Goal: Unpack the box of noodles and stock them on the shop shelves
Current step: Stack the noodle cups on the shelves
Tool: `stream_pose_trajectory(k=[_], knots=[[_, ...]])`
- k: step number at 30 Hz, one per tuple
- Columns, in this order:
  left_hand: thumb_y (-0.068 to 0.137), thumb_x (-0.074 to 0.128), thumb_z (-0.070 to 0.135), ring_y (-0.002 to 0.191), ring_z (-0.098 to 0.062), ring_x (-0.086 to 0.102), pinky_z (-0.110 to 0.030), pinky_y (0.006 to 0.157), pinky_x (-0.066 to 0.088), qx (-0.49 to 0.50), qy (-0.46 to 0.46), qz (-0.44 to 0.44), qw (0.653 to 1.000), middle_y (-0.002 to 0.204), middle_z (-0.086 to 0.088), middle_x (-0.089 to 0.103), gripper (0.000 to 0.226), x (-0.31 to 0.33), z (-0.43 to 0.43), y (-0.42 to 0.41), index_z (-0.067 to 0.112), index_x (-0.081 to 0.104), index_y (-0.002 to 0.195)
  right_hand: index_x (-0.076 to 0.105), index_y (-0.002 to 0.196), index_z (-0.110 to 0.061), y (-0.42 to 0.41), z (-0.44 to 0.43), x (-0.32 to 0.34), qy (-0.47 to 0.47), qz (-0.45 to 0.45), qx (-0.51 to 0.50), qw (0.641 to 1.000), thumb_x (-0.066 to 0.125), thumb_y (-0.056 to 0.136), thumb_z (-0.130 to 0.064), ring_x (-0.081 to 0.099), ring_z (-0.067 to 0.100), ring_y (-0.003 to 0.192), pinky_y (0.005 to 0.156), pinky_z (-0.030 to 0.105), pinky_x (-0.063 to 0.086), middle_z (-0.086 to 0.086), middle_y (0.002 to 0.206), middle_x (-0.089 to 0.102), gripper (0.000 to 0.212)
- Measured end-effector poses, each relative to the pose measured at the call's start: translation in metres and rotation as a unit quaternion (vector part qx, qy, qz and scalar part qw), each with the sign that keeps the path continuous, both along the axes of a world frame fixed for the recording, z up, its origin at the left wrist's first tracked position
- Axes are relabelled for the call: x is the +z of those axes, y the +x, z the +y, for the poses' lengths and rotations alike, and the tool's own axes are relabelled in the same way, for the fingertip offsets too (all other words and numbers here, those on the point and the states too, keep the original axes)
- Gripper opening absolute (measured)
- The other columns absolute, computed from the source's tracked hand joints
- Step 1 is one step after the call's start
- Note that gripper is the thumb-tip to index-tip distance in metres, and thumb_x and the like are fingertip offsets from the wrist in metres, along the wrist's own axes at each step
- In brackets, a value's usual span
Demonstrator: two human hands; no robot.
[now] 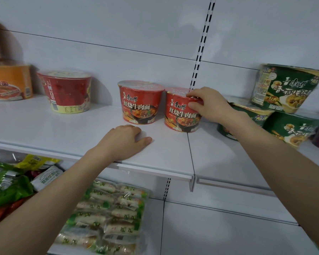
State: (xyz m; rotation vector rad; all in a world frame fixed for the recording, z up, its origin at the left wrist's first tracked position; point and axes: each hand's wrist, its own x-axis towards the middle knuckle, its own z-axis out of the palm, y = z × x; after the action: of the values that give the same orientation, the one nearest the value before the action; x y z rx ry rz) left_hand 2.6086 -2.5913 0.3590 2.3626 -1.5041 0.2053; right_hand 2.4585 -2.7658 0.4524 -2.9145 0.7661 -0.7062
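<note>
I have the right grip [206, 105] curled round the upper rim of a red noodle bowl [180, 116], fingers over the lid's edge and thumb on the near wall. The bowl stands upright on the white shelf [63, 126], right at the seam where two shelf boards meet. Its label faces me. Just to its left stands a second red bowl [139, 105] of the same print; their rims are close, but I cannot tell whether they touch. My left grip [125, 140] lies relaxed and flat on the bare shelf, near the front edge and just in front of that second bowl, holding nothing. Further left sit a third red bowl [66, 91] and an orange bowl [7, 81], well apart from the pair. To the right are the green bowls [284, 89], stacked and partly tilted. Wrapped snack packs [109, 214] fill the lower shelf. The box itself is out of view. I judge this to be the placing step: the bowl is down and only needs squaring up against its neighbour. Next I would nudge it so the label faces front, release the rim without tipping it, then draw both arms back towards the box for more stock. The free shelf to the left leaves room for the row to grow.
</note>
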Motion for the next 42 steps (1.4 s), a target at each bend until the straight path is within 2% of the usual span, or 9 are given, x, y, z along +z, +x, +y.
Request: stream_pose_trajectory(k=[5,9,13,15,20,26,34,39,42], knots=[[0.088,0.038,0.058,0.101,-0.025,0.056,-0.039,0.089,0.046,-0.001,-0.010,0.004,1.000,0.113,-0.008,0.063,0.056,0.002,0.003,-0.003,0.010,0.060,0.106,0.046,0.134,-0.015,-0.002,0.003,0.005,0.023,0.011,0.004,1.000,0.052,0.092,-0.028,0.047,0.026,0.121,0.092,0.031,0.040,0.011,0.134,0.048,0.044],[0.089,0.040,0.057,0.091,-0.025,0.057,-0.035,0.080,0.047,0.002,-0.023,0.006,1.000,0.100,-0.008,0.065,0.052,0.004,0.005,-0.006,0.010,0.062,0.093,0.051,0.129,-0.013,-0.005,0.012,0.015,0.005,-0.072,0.021,0.997,0.049,0.094,-0.029,0.045,0.020,0.125,0.098,0.027,0.034,0.005,0.135,0.052,0.039],[0.092,0.038,0.052,0.084,-0.026,0.057,-0.029,0.066,0.040,0.024,-0.032,-0.095,0.995,0.092,-0.007,0.064,0.045,0.012,0.010,-0.015,0.012,0.053,0.078,0.060,0.119,-0.010,0.000,0.028,0.029,-0.014,-0.123,0.049,0.991,0.048,0.094,-0.027,0.050,0.016,0.119,0.090,0.019,0.031,0.002,0.126,0.060,0.032],[0.093,0.036,0.050,0.090,-0.027,0.059,-0.031,0.068,0.040,0.026,-0.036,-0.158,0.986,0.097,-0.007,0.064,0.045,0.017,0.013,-0.020,0.011,0.057,0.086,0.061,0.116,-0.010,0.008,0.038,0.036,-0.015,-0.127,0.071,0.989,0.049,0.094,-0.026,0.052,0.016,0.117,0.088,0.018,0.030,0.002,0.123,0.062,0.030],[0.095,0.033,0.048,0.104,-0.023,0.058,-0.031,0.079,0.045,0.044,-0.062,-0.169,0.983,0.115,-0.004,0.063,0.046,0.025,0.041,-0.011,0.015,0.058,0.116,0.063,0.112,-0.011,0.038,0.069,0.052,-0.019,-0.133,0.132,0.982,0.049,0.094,-0.026,0.054,0.013,0.112,0.089,0.016,0.032,0.001,0.119,0.064,0.028],[0.096,0.032,0.047,0.101,-0.025,0.058,-0.031,0.074,0.044,0.088,-0.049,-0.187,0.977,0.109,-0.005,0.063,0.046,0.026,0.098,0.033,0.015,0.058,0.114,0.066,0.107,-0.010,0.095,0.118,0.059,-0.039,-0.139,0.196,0.970,0.050,0.093,-0.023,0.052,0.006,0.103,0.077,0.006,0.026,0.002,0.115,0.066,0.025],[0.096,0.033,0.048,0.103,-0.026,0.058,-0.035,0.080,0.048,0.082,-0.020,-0.185,0.979,0.111,-0.006,0.063,0.047,0.028,0.173,0.134,0.013,0.057,0.116,0.065,0.109,-0.011,0.197,0.178,0.045,-0.023,-0.151,0.192,0.969,0.053,0.092,-0.025,0.055,0.014,0.113,0.084,0.011,0.029,0.001,0.115,0.065,0.025],[0.093,0.035,0.052,0.094,-0.027,0.058,-0.034,0.073,0.043,0.045,0.006,-0.157,0.987,0.098,-0.008,0.062,0.048,0.021,0.196,0.193,0.010,0.057,0.095,0.059,0.119,-0.013,0.250,0.194,0.024,0.001,-0.088,0.107,0.990,0.053,0.091,-0.034,0.050,0.020,0.120,0.100,0.030,0.036,0.004,0.126,0.058,0.036],[0.090,0.035,0.058,0.096,-0.028,0.057,-0.035,0.081,0.043,0.005,0.029,-0.099,0.995,0.101,-0.008,0.060,0.054,0.016,0.195,0.214,0.010,0.058,0.099,0.053,0.124,-0.016,0.270,0.203,0.013,0.023,-0.033,0.030,0.999,0.054,0.086,-0.049,0.049,0.025,0.119,0.098,0.038,0.041,0.007,0.129,0.054,0.051]])
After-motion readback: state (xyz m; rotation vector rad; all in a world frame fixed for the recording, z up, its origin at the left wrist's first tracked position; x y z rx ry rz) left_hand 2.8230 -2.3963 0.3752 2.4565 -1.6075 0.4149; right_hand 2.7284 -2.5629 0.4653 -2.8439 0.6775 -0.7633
